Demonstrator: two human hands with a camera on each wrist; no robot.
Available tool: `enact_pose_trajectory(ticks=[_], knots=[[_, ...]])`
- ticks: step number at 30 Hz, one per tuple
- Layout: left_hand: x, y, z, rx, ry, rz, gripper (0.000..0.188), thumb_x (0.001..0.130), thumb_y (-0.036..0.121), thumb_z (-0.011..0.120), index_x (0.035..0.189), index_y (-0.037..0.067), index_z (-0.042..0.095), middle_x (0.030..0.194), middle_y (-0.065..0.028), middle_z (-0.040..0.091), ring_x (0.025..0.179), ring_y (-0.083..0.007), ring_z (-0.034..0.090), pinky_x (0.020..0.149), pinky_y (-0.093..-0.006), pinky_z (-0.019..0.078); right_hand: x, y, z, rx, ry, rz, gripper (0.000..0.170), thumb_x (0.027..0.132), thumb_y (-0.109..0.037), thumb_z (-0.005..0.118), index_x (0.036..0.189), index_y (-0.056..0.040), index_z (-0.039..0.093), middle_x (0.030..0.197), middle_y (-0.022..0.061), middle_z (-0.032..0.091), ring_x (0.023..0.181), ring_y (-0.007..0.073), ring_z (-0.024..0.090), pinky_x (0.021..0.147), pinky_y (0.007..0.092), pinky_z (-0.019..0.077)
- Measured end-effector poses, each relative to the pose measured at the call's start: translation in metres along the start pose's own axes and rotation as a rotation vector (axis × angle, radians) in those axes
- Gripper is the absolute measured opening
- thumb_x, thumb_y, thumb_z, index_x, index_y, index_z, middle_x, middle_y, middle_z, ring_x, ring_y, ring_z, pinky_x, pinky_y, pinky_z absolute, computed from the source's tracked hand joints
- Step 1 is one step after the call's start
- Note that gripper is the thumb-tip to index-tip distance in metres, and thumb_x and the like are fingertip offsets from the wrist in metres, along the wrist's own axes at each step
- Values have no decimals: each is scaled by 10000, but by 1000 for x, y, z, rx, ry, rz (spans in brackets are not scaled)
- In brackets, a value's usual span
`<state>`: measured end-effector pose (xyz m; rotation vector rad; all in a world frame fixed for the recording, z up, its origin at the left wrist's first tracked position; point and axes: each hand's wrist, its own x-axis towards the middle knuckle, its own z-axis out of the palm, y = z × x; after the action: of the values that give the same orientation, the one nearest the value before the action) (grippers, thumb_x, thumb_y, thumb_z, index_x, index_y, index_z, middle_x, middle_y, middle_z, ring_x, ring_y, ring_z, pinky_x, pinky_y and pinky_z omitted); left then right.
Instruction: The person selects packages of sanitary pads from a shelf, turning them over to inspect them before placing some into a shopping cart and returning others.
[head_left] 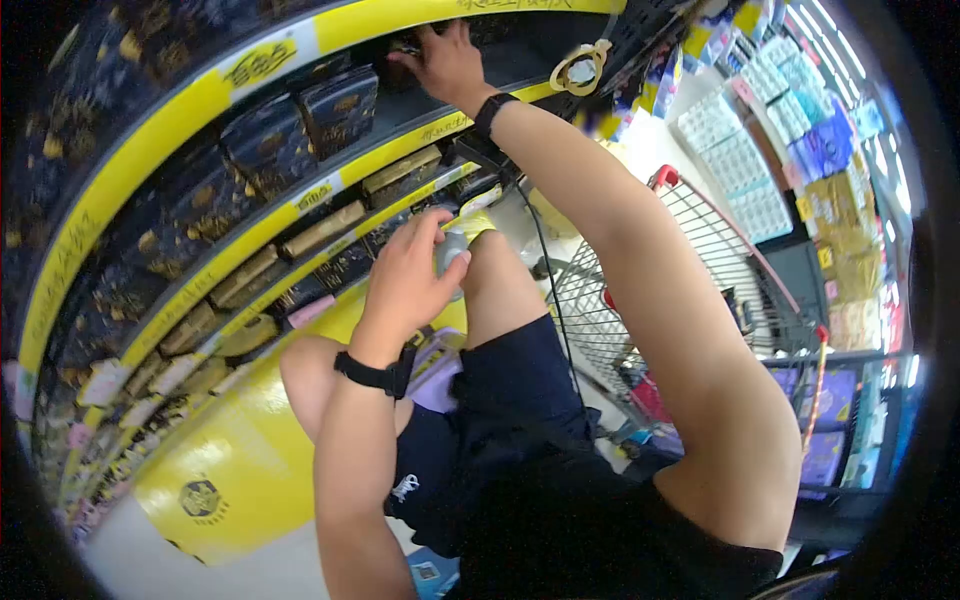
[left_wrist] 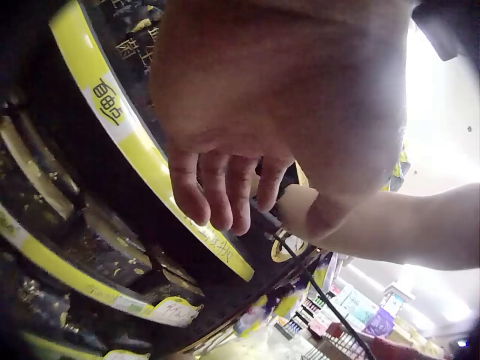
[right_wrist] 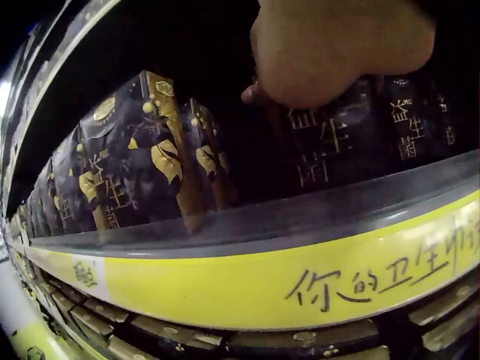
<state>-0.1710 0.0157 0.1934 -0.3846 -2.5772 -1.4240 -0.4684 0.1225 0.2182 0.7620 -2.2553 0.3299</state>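
Note:
My right hand (head_left: 450,68) reaches into a shelf bay, its thumb and fingers around the edge of a dark pack. In the right wrist view the right hand (right_wrist: 341,56) covers the top of a black pack (right_wrist: 322,142) with gold characters; I cannot tell whether the fingers grip it. My left hand (head_left: 405,280) hangs above my knees, and a grey object (head_left: 453,255) shows between its thumb and fingers in the head view. Seen from the left wrist, the left hand (left_wrist: 247,142) has loosely bent fingers with nothing visible held in the palm.
Dark packs (right_wrist: 120,165) stand in a row on the shelf behind a yellow label strip (right_wrist: 225,292). Lower shelves hold more packs (head_left: 325,228). A shopping cart (head_left: 690,260) stands to my right, and a cable (head_left: 550,270) hangs beside my leg.

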Motion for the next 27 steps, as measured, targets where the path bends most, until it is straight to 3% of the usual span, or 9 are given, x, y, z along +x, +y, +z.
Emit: enact_pose_trajectory(ticks=[4, 7, 10, 13, 19, 22, 25, 26, 27], knots=[[4, -8, -3, 50, -96, 13, 497, 854, 164, 771, 1293, 56, 563, 1003, -148, 646, 930, -307, 645, 846, -405, 534, 12, 12, 57, -28, 114, 22, 521, 926, -493, 683, 1300, -132, 657, 1220, 213, 654, 1186, 499, 554, 914, 530, 541], [10, -10, 2, 67, -168, 15, 522, 854, 149, 778, 1318, 52, 559, 1006, -151, 650, 905, -296, 646, 830, -395, 541, 12, 6, 68, -193, 28, 9, 563, 955, -536, 624, 1339, -126, 641, 1371, 236, 576, 1264, 483, 534, 961, 533, 539], [10, -10, 4, 61, -239, -59, 521, 850, 123, 779, 1319, 42, 565, 1014, -146, 650, 873, -286, 644, 811, -382, 547, 9, 0, 46, 85, -121, 114, 595, 947, -506, 656, 1398, -123, 594, 1436, 237, 521, 1279, 491, 526, 974, 537, 540], [14, -11, 4, 87, -317, -75, 521, 851, 123, 779, 1319, 41, 567, 1016, -143, 651, 872, -284, 644, 812, -384, 546, 10, 12, 13, 193, -437, 71, 788, 970, -355, 645, 1622, -186, 235, 1599, 262, 336, 1360, 450, 502, 1086, 570, 474], [22, -12, 8, 119, -418, -133, 484, 850, 122, 779, 1290, 39, 595, 1026, -130, 658, 889, -257, 648, 748, -362, 535, 15, 37, 25, 233, -418, -136, 736, 928, -103, 628, 1595, -195, 330, 1592, 287, 332, 1090, 454, 688, 881, 515, 604], [31, -16, 16, 162, -437, -159, 468, 852, 119, 776, 1279, 41, 602, 1021, -126, 657, 884, -257, 647, 746, -358, 533, 17, 28, 34, 282, -347, -102, 693, 921, -59, 579, 1569, -203, 381, 1576, 298, 347, 1053, 461, 699, 846, 518, 613], [37, -17, 29, 145, -440, -108, 454, 849, 115, 774, 1271, 55, 616, 1012, -126, 653, 873, -265, 645, 754, -357, 531, 22, 16, 37, 353, -325, -39, 637, 937, -73, 543, 1543, -221, 413, 1566, 281, 372, 1072, 462, 691, 848, 522, 613], [38, -13, 33, 126, -459, -144, 434, 858, 138, 766, 1264, 66, 629, 1013, -130, 656, 873, -285, 653, 774, -370, 535, 22, 13, 36, 351, -376, -16, 721, 955, -110, 565, 1603, -296, 310, 1579, 195, 389, 1073, 420, 696, 892, 500, 594], [39, -13, 35, 160, -488, -120, 430, 862, 149, 764, 1263, 68, 631, 1015, -131, 658, 877, -290, 656, 779, -377, 537, 23, 11, 43, 361, -345, -18, 722, 953, -106, 563, 1601, -307, 315, 1581, 186, 392, 1075, 422, 695, 889, 500, 595]])
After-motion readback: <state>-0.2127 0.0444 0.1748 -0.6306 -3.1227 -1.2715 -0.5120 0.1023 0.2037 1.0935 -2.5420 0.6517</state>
